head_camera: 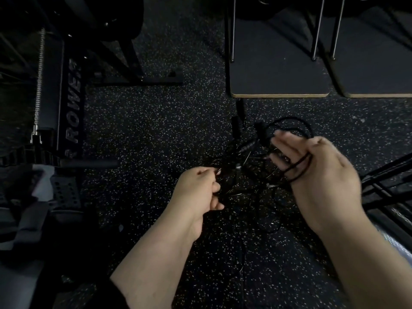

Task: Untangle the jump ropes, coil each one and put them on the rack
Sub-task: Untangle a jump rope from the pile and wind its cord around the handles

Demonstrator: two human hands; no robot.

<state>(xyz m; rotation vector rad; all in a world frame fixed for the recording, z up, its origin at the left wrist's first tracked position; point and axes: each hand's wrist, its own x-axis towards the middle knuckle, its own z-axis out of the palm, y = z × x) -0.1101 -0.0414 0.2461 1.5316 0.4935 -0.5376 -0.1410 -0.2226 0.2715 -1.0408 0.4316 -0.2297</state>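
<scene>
Right hand [321, 172] holds black rope loops [298, 168]; left hand [198, 188] pinches strand above tangle [240, 166]

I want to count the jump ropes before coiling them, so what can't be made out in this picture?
- Rope count: the tangle is black cord on dark speckled floor, head view; strands merge.
- Left hand: what its curled fingers pinch is too thin and dark to see clearly.
- Right hand: loops cross its fingers; their ends are lost in the tangle.
- Black rack: cut off by the right edge.
</scene>
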